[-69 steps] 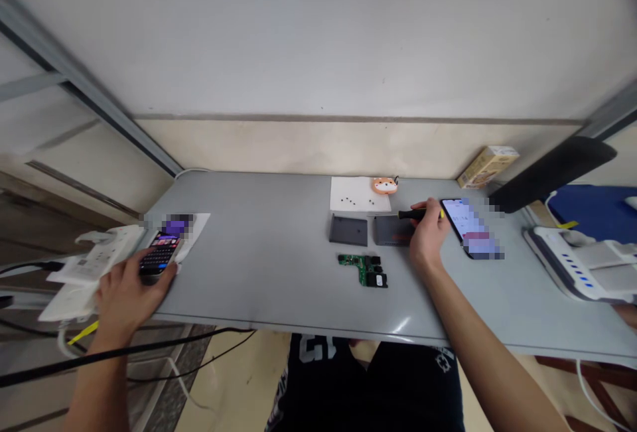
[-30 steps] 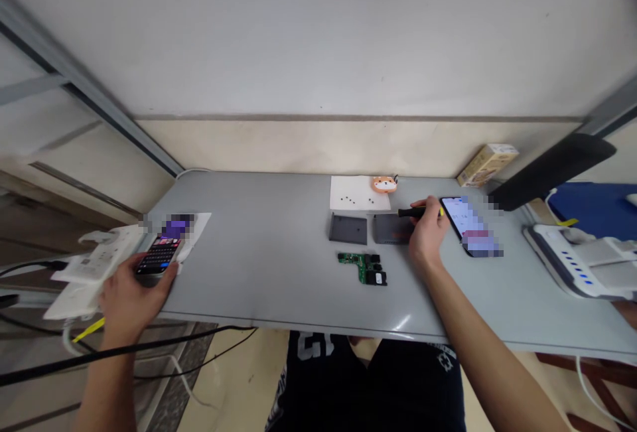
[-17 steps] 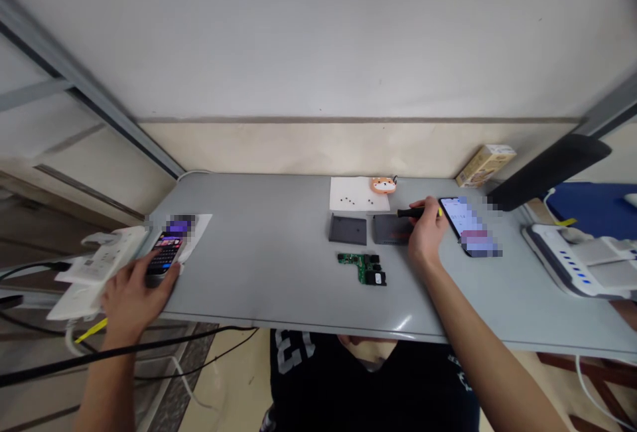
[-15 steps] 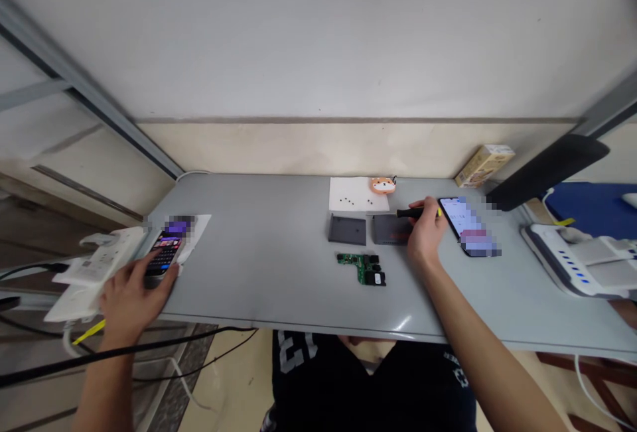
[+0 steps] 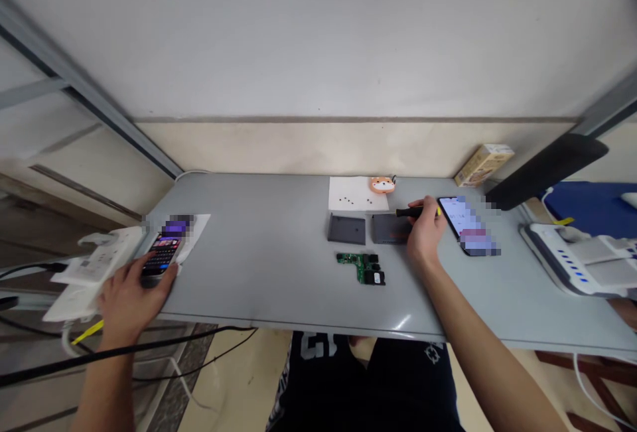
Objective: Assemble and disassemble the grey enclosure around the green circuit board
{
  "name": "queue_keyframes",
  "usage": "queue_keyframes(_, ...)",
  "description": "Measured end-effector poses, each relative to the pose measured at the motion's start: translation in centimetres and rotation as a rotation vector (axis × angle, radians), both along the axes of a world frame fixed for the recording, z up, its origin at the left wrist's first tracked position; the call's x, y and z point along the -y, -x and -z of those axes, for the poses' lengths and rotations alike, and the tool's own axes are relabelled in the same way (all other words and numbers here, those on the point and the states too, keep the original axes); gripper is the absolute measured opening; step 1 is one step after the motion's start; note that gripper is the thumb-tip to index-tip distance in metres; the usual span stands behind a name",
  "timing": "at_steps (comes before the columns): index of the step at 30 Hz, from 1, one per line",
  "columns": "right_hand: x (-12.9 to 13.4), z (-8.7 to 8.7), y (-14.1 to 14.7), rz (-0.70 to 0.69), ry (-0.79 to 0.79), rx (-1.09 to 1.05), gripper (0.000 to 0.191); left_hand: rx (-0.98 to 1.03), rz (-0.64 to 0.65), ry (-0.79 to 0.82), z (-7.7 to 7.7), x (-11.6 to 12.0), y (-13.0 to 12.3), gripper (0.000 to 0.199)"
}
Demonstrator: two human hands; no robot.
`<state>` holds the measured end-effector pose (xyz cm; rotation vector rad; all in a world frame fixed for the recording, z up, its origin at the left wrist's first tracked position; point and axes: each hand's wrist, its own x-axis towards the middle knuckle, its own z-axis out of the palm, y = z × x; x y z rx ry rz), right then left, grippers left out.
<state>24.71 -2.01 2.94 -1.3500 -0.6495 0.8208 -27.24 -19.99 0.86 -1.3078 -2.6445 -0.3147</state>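
Note:
On the left, my left hand (image 5: 131, 296) lies at the lower end of a lit phone (image 5: 164, 253), its fingers spread at the screen's edge and the thumb along the right side. A white sheet lies under that phone. My right hand (image 5: 425, 233) grips a screwdriver (image 5: 409, 212) with a black handle and yellow end, its tip pointing left. Below it, a dark grey case half (image 5: 391, 228) is partly covered by the hand. Another dark tray-like case half (image 5: 347, 229) lies beside it. Nearer me is a green circuit board (image 5: 363, 267) with black parts.
Several tiny dark screws (image 5: 347, 200) lie on a white paper (image 5: 348, 186), beside an orange animal-faced case (image 5: 382, 184). A second phone (image 5: 468, 226) is right of my hand. Power strips (image 5: 102, 256) (image 5: 552, 259) flank the table; a small box (image 5: 484, 165) stands at the back.
My legs have shifted below the table edge. My left hand has drawn very slightly down and left at the phone. The right hand and screwdriver look nearly unmoved.

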Motion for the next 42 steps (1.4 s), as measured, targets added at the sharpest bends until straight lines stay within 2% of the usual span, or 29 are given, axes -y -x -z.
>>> queue_keyframes(8, -0.01, 0.14, -0.06, -0.006, -0.019, 0.006, 0.042, -0.015, 0.045, -0.033, 0.17, 0.35, -0.14, 0.072)
queue_keyframes(17, 0.18, -0.14, 0.14, 0.003, 0.006, -0.008, 0.041, 0.003, -0.001, 0.011, -0.16, 0.05, -0.16, 0.084)
queue_keyframes(24, 0.16, -0.17, 0.19, 0.003, 0.011, 0.001, 0.042, -0.051, 0.067, -0.060, 0.61, 0.35, 0.41, 0.072)
queue_keyframes(29, 0.27, -0.20, 0.25, -0.002, 0.011, -0.001, 0.042, -0.022, 0.017, -0.016, 0.66, 0.22, 0.65, 0.077)
queue_keyframes(39, 0.18, -0.16, 0.20, 0.010, 0.005, 0.018, 0.043, -0.012, 0.000, -0.016, 0.51, 0.17, 0.49, 0.083)
queue_keyframes(42, 0.16, -0.09, 0.14, -0.001, -0.013, 0.012, 0.042, -0.011, 0.009, -0.022, 0.34, 0.15, 0.26, 0.080)
